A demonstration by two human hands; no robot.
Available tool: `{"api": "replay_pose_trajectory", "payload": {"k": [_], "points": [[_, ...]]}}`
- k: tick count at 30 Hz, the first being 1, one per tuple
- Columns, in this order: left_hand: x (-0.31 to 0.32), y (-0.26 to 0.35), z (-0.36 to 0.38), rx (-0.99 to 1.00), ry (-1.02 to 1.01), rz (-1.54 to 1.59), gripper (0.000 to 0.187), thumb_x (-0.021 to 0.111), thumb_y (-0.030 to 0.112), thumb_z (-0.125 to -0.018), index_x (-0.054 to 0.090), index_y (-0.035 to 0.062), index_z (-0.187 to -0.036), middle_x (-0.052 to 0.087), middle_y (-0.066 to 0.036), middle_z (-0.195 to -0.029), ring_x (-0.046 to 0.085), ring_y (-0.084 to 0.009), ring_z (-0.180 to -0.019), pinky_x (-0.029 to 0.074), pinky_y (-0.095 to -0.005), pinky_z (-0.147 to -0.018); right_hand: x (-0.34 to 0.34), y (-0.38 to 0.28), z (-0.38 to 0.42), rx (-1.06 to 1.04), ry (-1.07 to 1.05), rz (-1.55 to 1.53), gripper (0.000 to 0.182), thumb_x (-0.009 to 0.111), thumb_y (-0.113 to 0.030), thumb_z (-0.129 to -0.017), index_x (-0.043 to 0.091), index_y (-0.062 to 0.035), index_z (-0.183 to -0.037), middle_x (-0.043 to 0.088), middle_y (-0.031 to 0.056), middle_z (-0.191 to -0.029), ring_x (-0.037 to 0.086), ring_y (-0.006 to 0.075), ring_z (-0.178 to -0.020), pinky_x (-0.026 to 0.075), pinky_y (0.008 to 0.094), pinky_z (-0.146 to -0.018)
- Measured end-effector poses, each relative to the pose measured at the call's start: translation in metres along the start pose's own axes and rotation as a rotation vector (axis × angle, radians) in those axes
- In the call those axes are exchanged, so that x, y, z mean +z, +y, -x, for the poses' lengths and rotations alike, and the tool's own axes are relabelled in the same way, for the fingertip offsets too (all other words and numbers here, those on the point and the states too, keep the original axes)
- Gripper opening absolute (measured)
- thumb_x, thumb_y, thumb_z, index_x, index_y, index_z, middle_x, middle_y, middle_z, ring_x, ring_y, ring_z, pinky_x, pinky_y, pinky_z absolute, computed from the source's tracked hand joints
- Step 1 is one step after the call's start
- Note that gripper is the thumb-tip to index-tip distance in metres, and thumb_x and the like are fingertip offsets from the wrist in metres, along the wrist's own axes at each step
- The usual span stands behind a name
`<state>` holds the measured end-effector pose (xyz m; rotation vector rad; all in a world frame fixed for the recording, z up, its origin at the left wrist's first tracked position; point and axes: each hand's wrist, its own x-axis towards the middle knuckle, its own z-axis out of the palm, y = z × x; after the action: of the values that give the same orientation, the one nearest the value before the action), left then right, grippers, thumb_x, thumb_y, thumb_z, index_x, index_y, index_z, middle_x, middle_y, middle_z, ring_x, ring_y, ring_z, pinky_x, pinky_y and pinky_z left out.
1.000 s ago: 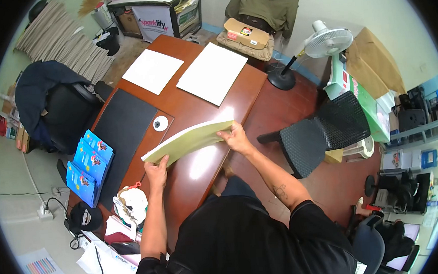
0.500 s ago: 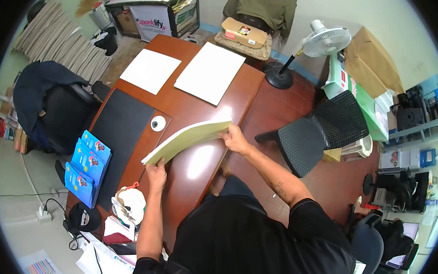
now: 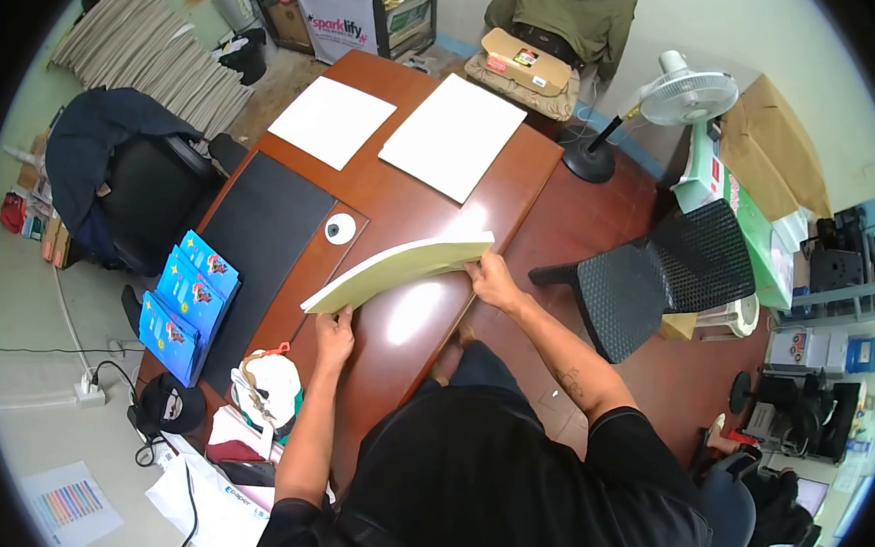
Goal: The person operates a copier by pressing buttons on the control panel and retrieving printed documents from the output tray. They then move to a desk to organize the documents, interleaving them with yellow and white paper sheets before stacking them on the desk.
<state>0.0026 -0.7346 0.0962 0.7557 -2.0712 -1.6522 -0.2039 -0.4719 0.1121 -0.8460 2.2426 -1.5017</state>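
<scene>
A thick stack of paper [image 3: 397, 271], pale yellow-green on the side facing me and white along its far edge, is held on edge above the brown desk [image 3: 430, 319], bowed between both hands. My left hand [image 3: 334, 338] grips its lower left end. The fingers of my right hand [image 3: 493, 278] are closed on its right end. Beyond it on the desk lie a white stack of sheets [image 3: 454, 137] and, to its left, another white sheet or stack [image 3: 332, 121]. A round white and black object [image 3: 340, 229] sits near the stack's left part.
Blue packs [image 3: 189, 299] stand on the desk's left side, near a white bundle [image 3: 267, 389] and a black cap [image 3: 172, 405]. A black chair [image 3: 624, 292] and a fan [image 3: 687, 96] are at the right. A person [image 3: 780, 508] sits at lower right.
The view has shifted, so the desk and surroundings appear further right. Both hands still hold the paper stack, whose bend looks slightly different.
</scene>
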Motion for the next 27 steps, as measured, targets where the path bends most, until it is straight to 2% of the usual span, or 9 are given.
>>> {"api": "replay_pose_trajectory", "payload": {"k": [8,11,13,15,18,19,23,25,27], "points": [[0.009,0.029,-0.007,-0.022,0.016,-0.082,0.024,0.055,-0.001,-0.090,0.059,-0.0071,-0.113,0.067,-0.017,-0.111,0.064,-0.0226,-0.102,0.047,-0.0345,-0.090,-0.030,-0.010,-0.036,-0.005,-0.031,0.066,0.036,0.055,0.001,-0.088,0.051,-0.0007,-0.124,0.066,0.0272,-0.102,0.063,0.0430,-0.102,0.050,0.0431,-0.086],[0.032,0.061,-0.030,-0.228,-0.007,0.064,0.034,0.057,-0.005,-0.089,0.055,-0.0066,-0.122,0.065,-0.013,-0.114,0.062,-0.0199,-0.104,0.047,-0.0330,-0.094,-0.056,0.010,-0.095,-0.023,-0.008,-0.001,0.024,0.063,-0.001,-0.084,0.059,0.0025,-0.107,0.066,0.0244,-0.092,0.068,0.0329,-0.090,0.051,0.0405,-0.079],[0.057,0.068,-0.057,-0.298,0.026,0.205,0.035,0.058,-0.008,-0.087,0.055,-0.0053,-0.122,0.065,-0.014,-0.116,0.063,-0.0196,-0.106,0.049,-0.0323,-0.094,-0.094,-0.019,-0.139,0.120,-0.127,0.263,0.022,0.067,-0.004,-0.081,0.061,0.0036,-0.100,0.066,0.0223,-0.090,0.068,0.0286,-0.087,0.051,0.0378,-0.078],[0.089,0.073,-0.089,-0.340,0.097,0.276,0.034,0.062,-0.009,-0.086,0.053,-0.0079,-0.119,0.065,-0.017,-0.116,0.065,-0.0210,-0.106,0.051,-0.0308,-0.092,-0.119,-0.007,-0.184,0.089,-0.123,0.349,0.022,0.066,0.003,-0.080,0.063,0.0035,-0.102,0.067,0.0067,-0.086,0.059,0.0117,-0.077,0.048,0.0282,-0.070],[0.140,0.094,-0.129,-0.387,0.174,0.281,0.032,0.065,-0.007,-0.085,0.053,-0.0084,-0.114,0.067,-0.018,-0.109,0.066,-0.0207,-0.099,0.052,-0.0302,-0.086,-0.151,0.044,-0.252,0.049,-0.078,0.280,0.028,0.066,0.000,-0.079,0.064,0.0039,-0.107,0.071,0.0097,-0.091,0.065,0.0135,-0.084,0.051,0.0292,-0.074],[0.157,0.097,-0.142,-0.400,0.186,0.272,0.032,0.066,-0.006,-0.084,0.053,-0.0081,-0.113,0.068,-0.018,-0.108,0.067,-0.0209,-0.098,0.053,-0.0306,-0.084,-0.161,0.055,-0.274,0.082,-0.149,0.096,0.045,0.070,-0.008,-0.075,0.064,0.0013,-0.119,0.070,0.0196,-0.111,0.068,0.0280,-0.103,0.051,0.0345,-0.092],[0.217,0.104,-0.178,-0.451,0.278,0.308,0.028,0.069,-0.004,-0.084,0.057,-0.0069,-0.108,0.069,-0.014,-0.097,0.066,-0.0166,-0.086,0.052,-0.0278,-0.075,-0.201,0.081,-0.329,0.069,-0.158,0.244,0.039,0.067,-0.005,-0.073,0.067,-0.0005,-0.112,0.071,0.0183,-0.108,0.069,0.0277,-0.101,0.052,0.0354,-0.090],[0.238,0.112,-0.185,-0.499,0.304,0.295,0.026,0.070,-0.004,-0.083,0.058,-0.0065,-0.106,0.068,-0.012,-0.093,0.064,-0.0144,-0.082,0.051,-0.0266,-0.073,-0.213,0.092,-0.345,0.049,-0.189,0.195,0.032,0.062,0.004,-0.078,0.065,0.0038,-0.110,0.072,0.0136,-0.099,0.069,0.0183,-0.089,0.052,0.0290,-0.079],[0.255,0.117,-0.192,-0.515,0.334,0.301,0.026,0.070,-0.003,-0.083,0.058,-0.0065,-0.106,0.068,-0.011,-0.093,0.064,-0.0141,-0.081,0.051,-0.0266,-0.072,-0.222,0.102,-0.362,0.040,-0.210,0.156,0.038,0.066,-0.005,-0.073,0.068,-0.0015,-0.111,0.071,0.0163,-0.108,0.069,0.0274,-0.101,0.052,0.0347,-0.090]]}}
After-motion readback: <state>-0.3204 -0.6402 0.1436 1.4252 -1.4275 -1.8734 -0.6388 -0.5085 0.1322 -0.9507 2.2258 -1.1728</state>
